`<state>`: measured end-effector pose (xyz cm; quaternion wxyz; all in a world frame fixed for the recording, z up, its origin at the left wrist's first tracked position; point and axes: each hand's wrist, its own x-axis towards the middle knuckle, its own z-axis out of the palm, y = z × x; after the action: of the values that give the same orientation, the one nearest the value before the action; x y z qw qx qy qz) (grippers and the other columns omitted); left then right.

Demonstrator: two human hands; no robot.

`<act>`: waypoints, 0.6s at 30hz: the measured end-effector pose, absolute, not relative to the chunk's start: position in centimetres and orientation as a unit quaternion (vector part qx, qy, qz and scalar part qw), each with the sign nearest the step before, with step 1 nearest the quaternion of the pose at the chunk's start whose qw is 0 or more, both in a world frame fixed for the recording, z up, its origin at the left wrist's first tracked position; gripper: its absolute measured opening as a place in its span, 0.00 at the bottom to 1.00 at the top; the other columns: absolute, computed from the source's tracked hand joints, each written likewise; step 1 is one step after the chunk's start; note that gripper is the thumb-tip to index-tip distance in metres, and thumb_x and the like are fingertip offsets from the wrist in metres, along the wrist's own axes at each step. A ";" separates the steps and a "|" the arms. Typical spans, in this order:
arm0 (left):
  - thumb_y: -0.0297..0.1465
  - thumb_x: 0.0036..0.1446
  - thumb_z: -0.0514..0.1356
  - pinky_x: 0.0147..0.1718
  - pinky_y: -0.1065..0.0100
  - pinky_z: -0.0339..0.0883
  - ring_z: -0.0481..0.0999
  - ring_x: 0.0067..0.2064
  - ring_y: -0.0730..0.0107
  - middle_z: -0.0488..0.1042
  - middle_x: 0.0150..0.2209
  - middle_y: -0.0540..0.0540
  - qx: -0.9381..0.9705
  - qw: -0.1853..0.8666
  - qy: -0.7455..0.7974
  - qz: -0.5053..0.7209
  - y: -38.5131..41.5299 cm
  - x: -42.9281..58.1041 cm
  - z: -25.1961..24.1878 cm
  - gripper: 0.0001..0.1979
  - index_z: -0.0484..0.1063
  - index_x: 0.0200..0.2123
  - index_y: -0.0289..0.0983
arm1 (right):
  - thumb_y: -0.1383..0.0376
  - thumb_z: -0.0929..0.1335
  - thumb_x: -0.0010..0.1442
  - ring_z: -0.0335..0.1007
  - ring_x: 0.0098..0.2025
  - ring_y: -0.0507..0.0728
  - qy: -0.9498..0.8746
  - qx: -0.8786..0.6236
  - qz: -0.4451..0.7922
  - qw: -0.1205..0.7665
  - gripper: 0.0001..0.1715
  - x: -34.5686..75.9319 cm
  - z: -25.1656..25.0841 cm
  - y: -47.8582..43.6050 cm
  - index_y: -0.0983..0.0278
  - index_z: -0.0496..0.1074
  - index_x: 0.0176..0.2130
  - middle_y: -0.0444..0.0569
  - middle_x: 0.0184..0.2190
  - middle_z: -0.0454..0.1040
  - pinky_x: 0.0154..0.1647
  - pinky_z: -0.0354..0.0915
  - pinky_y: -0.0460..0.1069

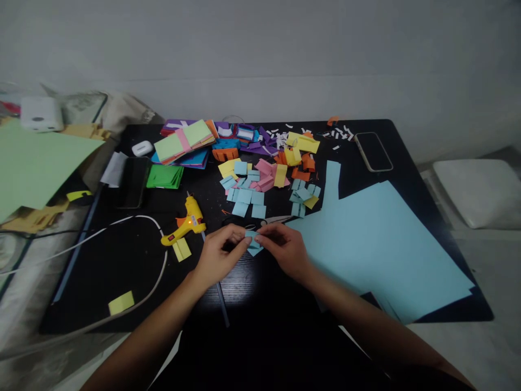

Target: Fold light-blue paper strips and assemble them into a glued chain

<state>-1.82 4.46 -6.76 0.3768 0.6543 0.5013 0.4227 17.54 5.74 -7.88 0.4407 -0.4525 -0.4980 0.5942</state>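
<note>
My left hand (223, 251) and my right hand (284, 247) meet low over the middle of the black table. Between their fingertips they pinch a small light blue paper piece (253, 241), one hand at each side of it. Just beyond my right hand lie scissors (273, 220), partly hidden by it. A yellow hot glue gun (188, 222) with a glowing orange light rests left of my left hand. Behind my hands sits a loose pile of folded light blue paper pieces (245, 196), with pink paper pieces (265, 175) against it.
Large light blue sheets (378, 244) cover the table's right side. A phone (373, 152) lies at the far right. Stacked coloured papers (187, 140) and green papers (165, 176) stand back left. A white cable (157, 282) loops across the left. A glue stick (222, 304) lies near the front.
</note>
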 end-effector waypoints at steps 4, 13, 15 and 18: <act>0.32 0.66 0.65 0.30 0.71 0.72 0.76 0.28 0.73 0.77 0.28 0.50 0.668 0.372 0.491 0.418 4.5 -1.9 -6.6 0.05 0.78 0.37 0.37 | 0.57 0.77 0.60 0.77 0.35 0.55 -0.502 -0.446 0.604 0.429 0.09 17.6 -7.9 5.7 0.59 0.79 0.36 0.44 0.32 0.81 0.40 0.74 0.51; 0.28 0.66 0.66 0.34 0.68 0.74 0.79 0.35 0.68 0.80 0.35 0.46 0.715 0.275 0.465 0.443 4.7 -2.4 -6.2 0.06 0.84 0.44 0.40 | 0.55 0.75 0.63 0.68 0.25 0.51 -0.529 -0.455 0.581 0.420 0.10 17.8 -7.1 5.5 0.58 0.80 0.41 0.40 0.25 0.73 0.28 0.67 0.48; 0.27 0.67 0.65 0.35 0.68 0.75 0.80 0.35 0.68 0.82 0.36 0.46 0.715 0.278 0.460 0.447 4.6 -2.4 -6.3 0.08 0.84 0.46 0.41 | 0.54 0.77 0.61 0.74 0.28 0.53 -0.495 -0.427 0.624 0.427 0.13 17.8 -7.1 5.5 0.58 0.80 0.42 0.43 0.30 0.79 0.32 0.73 0.49; 0.26 0.66 0.66 0.35 0.68 0.76 0.80 0.34 0.69 0.83 0.35 0.47 0.703 0.294 0.458 0.458 4.6 -2.3 -6.1 0.09 0.84 0.47 0.42 | 0.56 0.80 0.57 0.81 0.37 0.57 -0.475 -0.419 0.632 0.447 0.12 17.7 -7.2 5.6 0.57 0.82 0.40 0.45 0.36 0.84 0.43 0.78 0.54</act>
<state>-2.26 4.65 -6.13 0.2945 0.7025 0.4582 0.4581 17.69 5.56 -7.18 0.4472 -0.4185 -0.4750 0.6319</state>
